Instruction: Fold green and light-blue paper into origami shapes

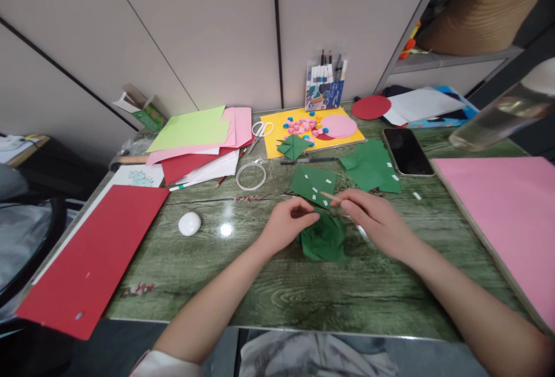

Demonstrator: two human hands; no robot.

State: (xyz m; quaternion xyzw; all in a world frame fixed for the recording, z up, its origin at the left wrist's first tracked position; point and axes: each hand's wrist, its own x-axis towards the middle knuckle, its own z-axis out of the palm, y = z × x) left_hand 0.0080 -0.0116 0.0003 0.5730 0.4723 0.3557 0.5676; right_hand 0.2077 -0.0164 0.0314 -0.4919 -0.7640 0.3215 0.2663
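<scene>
My left hand (289,225) rests on a crumpled piece of dark green paper (325,241) in the middle of the green table (260,284), fingers curled against it. My right hand (376,221) pinches a thin wooden stick (330,196) whose tip points left over a green paper square (313,184) dotted with small white bits. More green paper sheets (369,167) lie just behind, also with white bits. A folded green paper shape (293,147) sits on a yellow sheet (277,140).
A large red sheet (93,255) lies at left, a pink board (511,215) at right. A phone (406,151), tape ring (250,176), scissors (262,129), white oval object (189,224), marker box (323,85), pink disc (339,126), stacked coloured papers (195,140) and a clear bottle (498,117) surround the work.
</scene>
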